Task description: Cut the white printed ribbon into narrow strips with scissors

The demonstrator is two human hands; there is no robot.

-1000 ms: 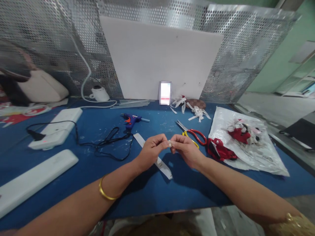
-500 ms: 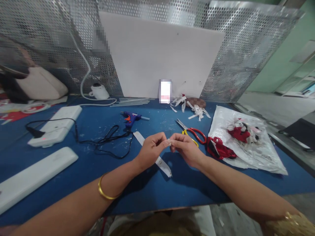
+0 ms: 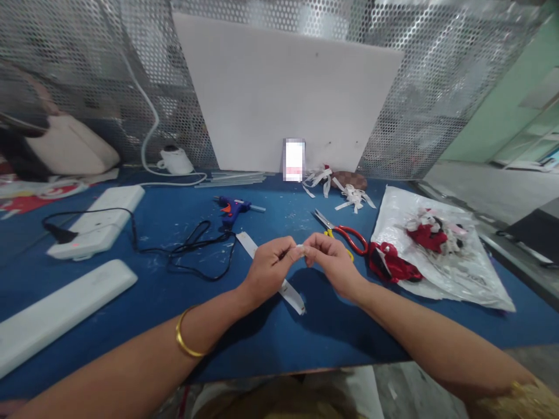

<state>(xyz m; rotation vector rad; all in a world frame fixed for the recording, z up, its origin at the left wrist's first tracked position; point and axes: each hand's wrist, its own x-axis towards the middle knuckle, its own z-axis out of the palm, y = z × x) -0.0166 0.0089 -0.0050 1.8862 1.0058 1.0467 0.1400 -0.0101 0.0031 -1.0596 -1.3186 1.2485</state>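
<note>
Over the blue table [image 3: 183, 291] my left hand [image 3: 269, 269] and my right hand [image 3: 331, 263] meet fingertip to fingertip. Both are closed in a pinch on a small white piece [image 3: 300, 251], too small to name exactly. A white strip [image 3: 279, 279] lies flat on the table under my left hand, running from near the glue gun cable towards me. Red and yellow scissors [image 3: 343, 234] lie just behind my right hand.
A blue glue gun [image 3: 232, 207] with a black cable [image 3: 192, 250] lies at centre left. White power strip [image 3: 98, 228] and a long white block [image 3: 56, 317] lie left. A plastic bag [image 3: 441, 256] with red and white pieces lies right. A white board [image 3: 288, 93] leans on perforated metal.
Both hands have stayed pinched together at the same spot, with only small finger shifts. The view has tilted slightly.
</note>
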